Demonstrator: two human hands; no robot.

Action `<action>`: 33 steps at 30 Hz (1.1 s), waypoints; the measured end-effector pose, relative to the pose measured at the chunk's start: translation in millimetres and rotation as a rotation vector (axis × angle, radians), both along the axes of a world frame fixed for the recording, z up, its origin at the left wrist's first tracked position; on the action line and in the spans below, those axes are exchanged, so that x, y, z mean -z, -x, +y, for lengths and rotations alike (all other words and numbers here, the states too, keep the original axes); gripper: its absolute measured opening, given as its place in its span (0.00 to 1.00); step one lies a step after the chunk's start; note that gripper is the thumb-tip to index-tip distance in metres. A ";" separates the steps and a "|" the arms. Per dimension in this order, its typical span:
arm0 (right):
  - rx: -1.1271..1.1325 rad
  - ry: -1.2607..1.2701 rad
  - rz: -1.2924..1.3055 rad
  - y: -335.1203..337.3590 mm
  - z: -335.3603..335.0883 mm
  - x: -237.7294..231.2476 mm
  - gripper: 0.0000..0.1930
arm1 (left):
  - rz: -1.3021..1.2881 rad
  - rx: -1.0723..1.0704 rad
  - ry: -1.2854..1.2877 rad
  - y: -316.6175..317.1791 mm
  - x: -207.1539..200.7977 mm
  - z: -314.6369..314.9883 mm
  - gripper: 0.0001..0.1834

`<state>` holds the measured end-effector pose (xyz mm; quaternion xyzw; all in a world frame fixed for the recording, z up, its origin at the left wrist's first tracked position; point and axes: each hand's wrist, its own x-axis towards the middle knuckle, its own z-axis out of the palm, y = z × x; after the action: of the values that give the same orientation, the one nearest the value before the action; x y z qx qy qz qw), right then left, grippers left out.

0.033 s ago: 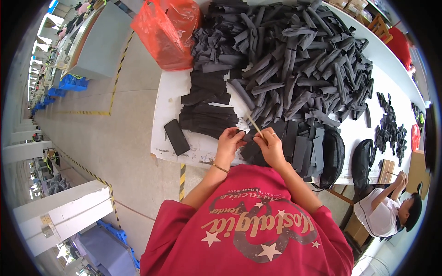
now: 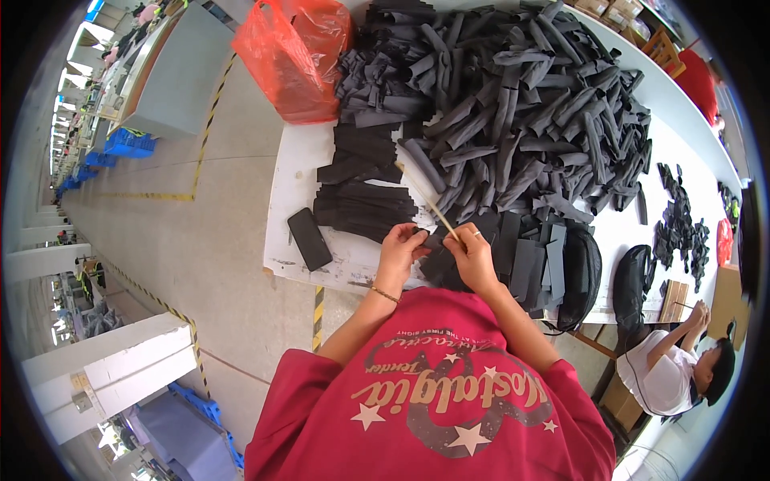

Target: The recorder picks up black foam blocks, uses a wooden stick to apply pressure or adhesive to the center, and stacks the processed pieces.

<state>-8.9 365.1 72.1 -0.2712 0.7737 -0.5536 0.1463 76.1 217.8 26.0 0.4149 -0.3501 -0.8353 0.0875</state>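
Note:
My left hand (image 2: pixel 401 255) is pinched on the edge of a small dark fabric piece (image 2: pixel 434 239), partly hidden by my fingers. Close beside it, my right hand (image 2: pixel 473 260) grips a thin pale stick (image 2: pixel 433 206) that slants up and left over the white table, its far tip by the fabric stacks. Both hands are near the table's front edge. Left of them lie two neat stacks of black fabric strips, a nearer stack (image 2: pixel 365 210) and a farther stack (image 2: pixel 365 152). Flat dark pieces (image 2: pixel 525 252) lie right of my right hand.
A big heap of rolled dark fabric tubes (image 2: pixel 529 120) covers the table's far part. A red plastic bag (image 2: pixel 293 60) stands at the far left corner, a black phone (image 2: pixel 310 239) near the left edge. Black bags (image 2: pixel 579 276) sit to the right; beyond, another person (image 2: pixel 670 365) works.
The stick in my right hand shows more of its length now, with its far tip farther up and left. Both hands stay in nearly the same place.

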 end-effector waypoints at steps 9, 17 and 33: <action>-0.050 -0.058 -0.199 9.1 14.0 -16.4 0.05 | 0.362 0.791 0.771 9.8 -48.9 10.5 0.15; 0.544 0.086 -0.068 54.8 33.2 -52.2 0.08 | 0.245 0.795 0.398 13.7 -51.8 51.1 0.15; 1.012 -0.527 0.467 292.5 220.2 -104.6 0.14 | -0.442 0.310 1.568 190.0 61.3 -131.3 0.11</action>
<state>-301.4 585.4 176.7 0.0609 0.9287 -0.2707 -0.2458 -113.9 86.5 -35.3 0.3351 -0.8933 -0.2505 0.1643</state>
